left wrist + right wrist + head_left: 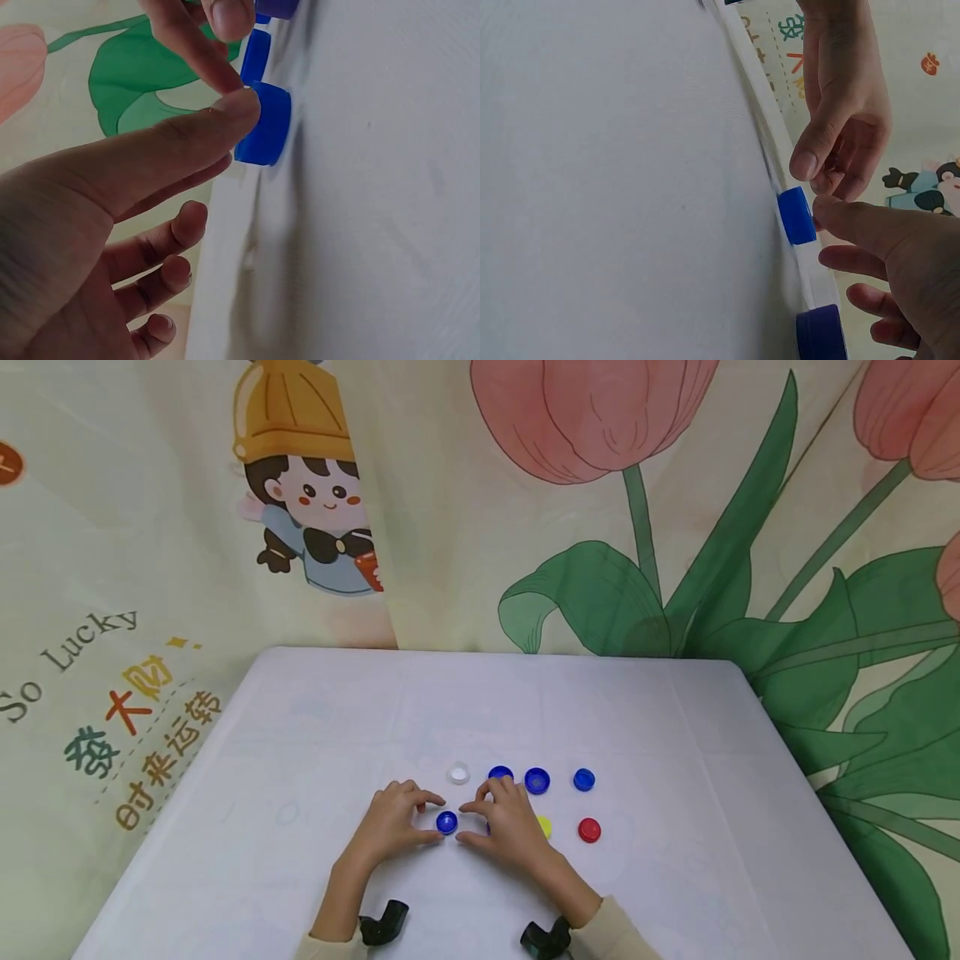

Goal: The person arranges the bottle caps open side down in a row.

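A small blue bottle cap (447, 822) lies on the white table between my two hands. My left hand (393, 818) is at its left side, thumb and index finger spread, with the fingertips right at the rim. From the other side my right hand (510, 827) comes close, its thumb and index finger also apart. In the left wrist view the left thumb overlaps the blue cap (268, 127). The right wrist view has a small gap between the left thumb and the cap (797, 216). A dark blue cap (821, 334) sits near the right hand, mostly hidden by it in the head view.
Behind the hands stand a whitish cap (458, 772), two dark blue caps, one (537, 781) beside the other, and a blue cap (583, 779). A yellow cap (545, 827), partly covered by the right hand, and a red cap (589, 830) lie to the right.
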The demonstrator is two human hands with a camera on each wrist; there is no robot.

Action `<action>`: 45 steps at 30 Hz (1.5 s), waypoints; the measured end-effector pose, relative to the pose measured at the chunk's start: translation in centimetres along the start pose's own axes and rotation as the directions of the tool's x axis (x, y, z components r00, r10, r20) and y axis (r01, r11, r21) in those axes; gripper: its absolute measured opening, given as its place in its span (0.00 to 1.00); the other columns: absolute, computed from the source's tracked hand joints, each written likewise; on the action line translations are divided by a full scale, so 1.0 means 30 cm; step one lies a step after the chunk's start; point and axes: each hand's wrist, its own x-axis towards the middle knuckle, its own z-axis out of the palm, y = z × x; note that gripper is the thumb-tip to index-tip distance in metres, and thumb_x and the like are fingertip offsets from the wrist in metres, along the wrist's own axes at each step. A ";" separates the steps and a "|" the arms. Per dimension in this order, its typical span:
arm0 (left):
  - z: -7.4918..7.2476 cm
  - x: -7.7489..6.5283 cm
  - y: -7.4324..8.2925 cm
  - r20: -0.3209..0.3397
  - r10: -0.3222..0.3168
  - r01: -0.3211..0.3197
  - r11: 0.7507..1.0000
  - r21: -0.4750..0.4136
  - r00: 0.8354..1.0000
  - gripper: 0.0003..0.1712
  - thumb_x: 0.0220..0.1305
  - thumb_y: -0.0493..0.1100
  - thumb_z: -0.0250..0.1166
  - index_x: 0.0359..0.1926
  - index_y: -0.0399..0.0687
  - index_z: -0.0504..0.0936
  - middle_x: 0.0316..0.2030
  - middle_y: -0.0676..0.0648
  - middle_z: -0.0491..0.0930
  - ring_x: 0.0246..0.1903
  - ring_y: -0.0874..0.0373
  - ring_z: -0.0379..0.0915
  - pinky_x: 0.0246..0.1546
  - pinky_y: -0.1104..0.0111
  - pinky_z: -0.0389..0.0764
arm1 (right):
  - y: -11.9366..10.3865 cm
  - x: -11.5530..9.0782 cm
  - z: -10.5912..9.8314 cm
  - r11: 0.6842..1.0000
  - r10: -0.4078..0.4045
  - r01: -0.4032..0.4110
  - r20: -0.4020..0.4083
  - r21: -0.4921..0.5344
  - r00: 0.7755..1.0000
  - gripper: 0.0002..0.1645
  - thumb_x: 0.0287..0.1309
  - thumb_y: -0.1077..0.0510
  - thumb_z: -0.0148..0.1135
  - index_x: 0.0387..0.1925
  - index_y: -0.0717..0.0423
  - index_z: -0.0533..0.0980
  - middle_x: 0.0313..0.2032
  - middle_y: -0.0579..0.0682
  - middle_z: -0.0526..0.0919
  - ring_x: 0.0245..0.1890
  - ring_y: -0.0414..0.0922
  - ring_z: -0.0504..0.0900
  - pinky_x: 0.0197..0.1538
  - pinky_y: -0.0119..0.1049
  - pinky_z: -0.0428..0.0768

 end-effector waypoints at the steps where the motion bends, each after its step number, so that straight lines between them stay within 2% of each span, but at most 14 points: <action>1: 0.005 0.001 -0.001 0.003 -0.006 0.006 1.000 0.000 1.000 0.22 0.36 0.51 0.78 0.37 0.54 0.85 0.25 0.56 0.70 0.29 0.60 0.61 0.32 0.64 0.61 | -0.004 0.002 0.007 1.000 0.009 -0.009 0.011 -0.010 1.000 0.21 0.46 0.37 0.67 0.39 0.43 0.83 0.37 0.43 0.71 0.38 0.42 0.64 0.40 0.35 0.61; 9: 0.020 0.003 -0.004 0.010 -0.022 0.022 0.998 -0.060 1.000 0.14 0.39 0.48 0.77 0.31 0.53 0.85 0.23 0.57 0.70 0.28 0.61 0.61 0.32 0.65 0.61 | -0.014 0.015 0.037 0.999 0.029 -0.028 0.044 -0.025 0.999 0.19 0.46 0.39 0.68 0.37 0.44 0.84 0.37 0.42 0.72 0.37 0.41 0.63 0.39 0.34 0.61; 14: 0.020 0.012 -0.002 0.004 0.005 -0.004 0.995 -0.095 1.000 0.14 0.41 0.49 0.76 0.31 0.53 0.85 0.22 0.57 0.70 0.27 0.62 0.60 0.31 0.66 0.61 | -0.003 0.018 0.029 0.999 0.035 -0.036 0.032 0.005 0.999 0.17 0.48 0.40 0.67 0.37 0.44 0.84 0.37 0.42 0.72 0.37 0.40 0.63 0.40 0.33 0.62; 22: -0.012 0.033 0.039 -0.079 0.084 -0.096 0.980 -0.173 0.993 0.13 0.46 0.49 0.74 0.34 0.52 0.85 0.21 0.57 0.69 0.27 0.61 0.61 0.29 0.69 0.63 | 0.020 0.028 -0.047 0.993 0.036 -0.032 -0.039 0.111 0.999 0.17 0.48 0.43 0.68 0.38 0.46 0.84 0.37 0.43 0.72 0.38 0.40 0.65 0.42 0.34 0.65; 29: -0.049 0.058 0.110 -0.192 0.110 -0.149 0.969 -0.198 0.975 0.16 0.47 0.51 0.73 0.38 0.53 0.84 0.23 0.60 0.67 0.28 0.57 0.64 0.29 0.68 0.65 | 0.042 0.038 -0.141 0.975 0.056 -0.029 -0.120 0.222 0.991 0.17 0.44 0.47 0.72 0.39 0.46 0.84 0.36 0.41 0.72 0.37 0.37 0.63 0.37 0.33 0.66; 34: -0.073 0.063 0.164 -0.273 0.142 -0.214 0.942 -0.257 0.951 0.16 0.47 0.51 0.73 0.38 0.54 0.84 0.23 0.58 0.69 0.28 0.60 0.65 0.27 0.71 0.66 | 0.050 0.026 -0.214 0.952 0.037 0.020 -0.178 0.307 0.983 0.17 0.45 0.49 0.72 0.40 0.47 0.83 0.36 0.39 0.72 0.37 0.36 0.62 0.35 0.32 0.67; 40: -0.093 0.054 0.222 -0.339 0.182 -0.301 0.890 -0.342 0.923 0.15 0.47 0.49 0.73 0.38 0.55 0.84 0.23 0.60 0.69 0.28 0.63 0.64 0.27 0.71 0.67 | 0.050 0.000 -0.278 0.920 0.014 0.082 -0.243 0.383 0.970 0.18 0.44 0.51 0.73 0.41 0.48 0.83 0.37 0.39 0.73 0.38 0.38 0.63 0.34 0.33 0.67; 45: -0.086 0.054 0.239 -0.351 0.196 -0.328 0.869 -0.370 0.916 0.14 0.48 0.49 0.73 0.38 0.54 0.84 0.23 0.56 0.70 0.28 0.63 0.64 0.28 0.71 0.67 | 0.053 -0.018 -0.291 0.912 0.025 0.086 -0.264 0.400 0.964 0.18 0.43 0.53 0.74 0.40 0.49 0.83 0.36 0.40 0.74 0.38 0.39 0.64 0.34 0.33 0.66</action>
